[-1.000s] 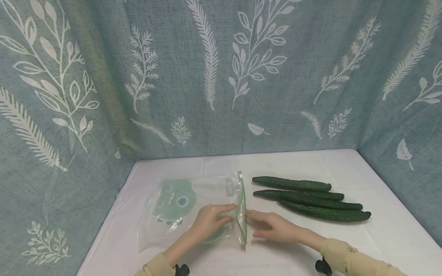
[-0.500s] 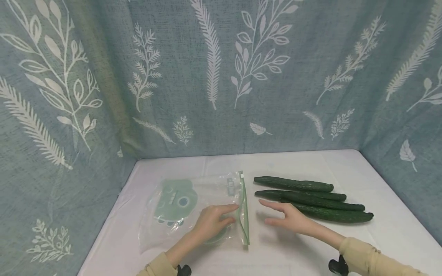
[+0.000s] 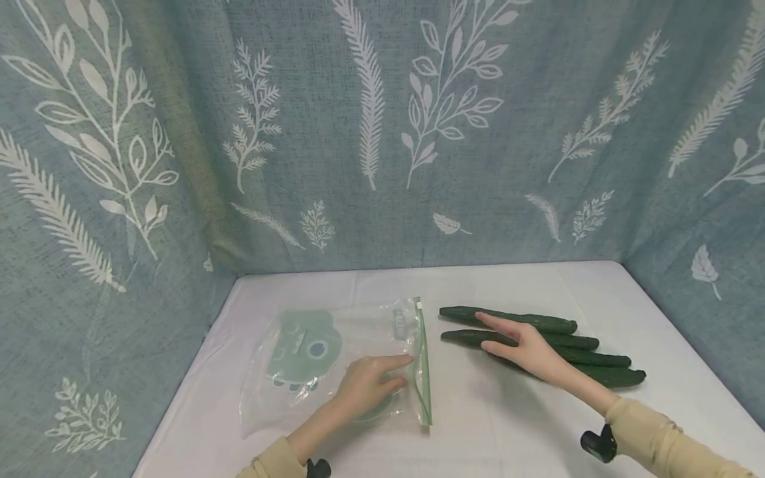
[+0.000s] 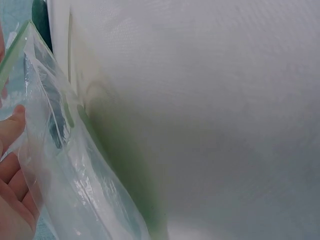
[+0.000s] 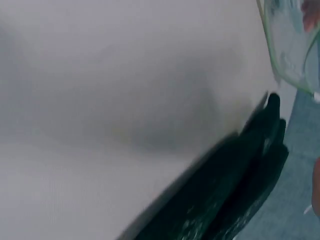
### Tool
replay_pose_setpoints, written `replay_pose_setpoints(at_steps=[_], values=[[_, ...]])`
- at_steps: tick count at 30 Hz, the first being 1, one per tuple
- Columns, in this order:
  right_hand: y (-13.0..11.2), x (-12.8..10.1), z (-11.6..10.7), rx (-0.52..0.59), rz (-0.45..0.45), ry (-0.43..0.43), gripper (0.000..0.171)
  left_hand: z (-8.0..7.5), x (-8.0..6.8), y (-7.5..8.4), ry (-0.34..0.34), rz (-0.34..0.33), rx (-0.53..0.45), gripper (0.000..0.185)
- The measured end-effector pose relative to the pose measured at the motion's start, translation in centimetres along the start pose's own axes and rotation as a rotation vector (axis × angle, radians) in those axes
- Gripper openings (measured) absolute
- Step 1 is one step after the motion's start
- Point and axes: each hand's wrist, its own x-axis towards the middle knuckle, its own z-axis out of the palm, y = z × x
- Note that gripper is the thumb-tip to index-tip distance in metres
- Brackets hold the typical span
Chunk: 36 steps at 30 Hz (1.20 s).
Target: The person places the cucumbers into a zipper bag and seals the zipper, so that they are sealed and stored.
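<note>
A clear zip bag [image 3: 370, 332] with a green cartoon print lies flat on the left, its green-edged mouth [image 3: 425, 392] facing right. My left hand [image 3: 373, 382] holds the bag near that mouth, index finger and thumb at the film. In the left wrist view the film [image 4: 55, 125] stands raised beside the curled fingers [image 4: 17, 175]. Several dark green cucumbers [image 3: 615, 377] lie side by side on the right. Over them is my right hand [image 3: 532, 352], thumb and forefinger spread; contact is unclear. The right wrist view shows the cucumbers [image 5: 240, 175] and one fingertip [image 5: 316, 187].
A white cloth covers the table [image 3: 478, 438]. Blue-green curtains [image 3: 394, 133] with white leaf prints hang behind it and at both sides. A narrow strip of table lies between the bag's mouth and the cucumbers.
My right hand has left the bag's mouth and moved right and away from me, over the cucumbers. The left hand has stayed at the bag.
</note>
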Motion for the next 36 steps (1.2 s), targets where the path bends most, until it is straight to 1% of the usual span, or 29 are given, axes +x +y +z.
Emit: replay_pose_setpoints(at_steps=[4,8,13,17,22,27,32,36], values=[[1.8,0.1,-1.7,-0.069,0.041,0.072,0.056,-0.1,-0.1,0.0,-0.007,-0.008,0.001,0.040],[3.6,0.0,-3.4,-0.128,0.094,0.118,0.055,-0.1,-0.2,0.0,0.003,-0.003,0.003,0.040],[5.3,-0.2,-5.1,-0.184,0.120,0.181,0.054,-0.1,-0.2,-0.1,0.005,0.000,0.012,0.040],[6.2,-0.4,-6.0,-0.230,0.138,0.208,0.052,-0.1,-0.2,0.0,0.001,-0.009,0.019,0.040],[7.1,-0.8,-7.0,-0.288,0.157,0.193,0.052,-0.2,-0.2,-0.1,-0.004,-0.020,0.021,0.040],[7.8,-1.0,-7.8,-0.353,0.173,0.157,0.052,-0.3,-0.1,-0.2,0.003,-0.004,0.024,0.040],[8.3,-1.0,-7.9,-0.392,0.185,0.106,0.049,-0.2,-0.1,-0.2,0.007,0.003,0.020,0.040],[8.8,-0.8,-7.8,-0.425,0.181,0.063,0.044,-0.3,-0.2,0.0,-0.012,-0.016,0.010,0.039]])
